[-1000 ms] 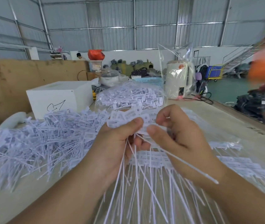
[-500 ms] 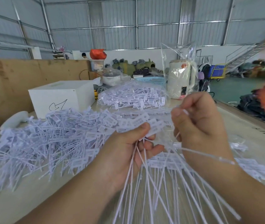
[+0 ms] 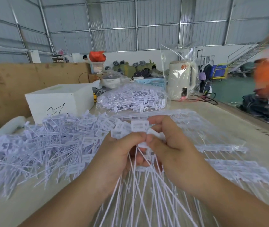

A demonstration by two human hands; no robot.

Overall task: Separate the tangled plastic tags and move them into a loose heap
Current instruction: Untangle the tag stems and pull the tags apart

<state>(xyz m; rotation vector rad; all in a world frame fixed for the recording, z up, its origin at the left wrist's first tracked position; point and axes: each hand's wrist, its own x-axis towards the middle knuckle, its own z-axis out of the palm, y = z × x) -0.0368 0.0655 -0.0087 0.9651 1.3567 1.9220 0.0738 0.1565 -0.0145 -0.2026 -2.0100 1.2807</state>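
Note:
My left hand (image 3: 114,154) grips a bunch of white plastic tags (image 3: 137,185) near their flat heads, with the long tails fanning down toward me. My right hand (image 3: 171,145) pinches one tag head (image 3: 139,126) at the top of that bunch, thumb against my left thumb. To the left lies a large loose heap of separated tags (image 3: 40,145) on the table. On the right, under my right forearm, rows of joined tags in clear plastic (image 3: 228,163) lie flat.
A clear bag full of tags (image 3: 133,99) sits behind my hands. A white box (image 3: 56,100) stands at the back left, and a kettle in a plastic bag (image 3: 181,81) at the back. A cardboard wall (image 3: 7,86) borders the left; the table's right edge (image 3: 245,118) runs diagonally.
My right hand, which had pulled one tag up and away to the right, has come back to the bunch and now pinches a tag head beside my left thumb.

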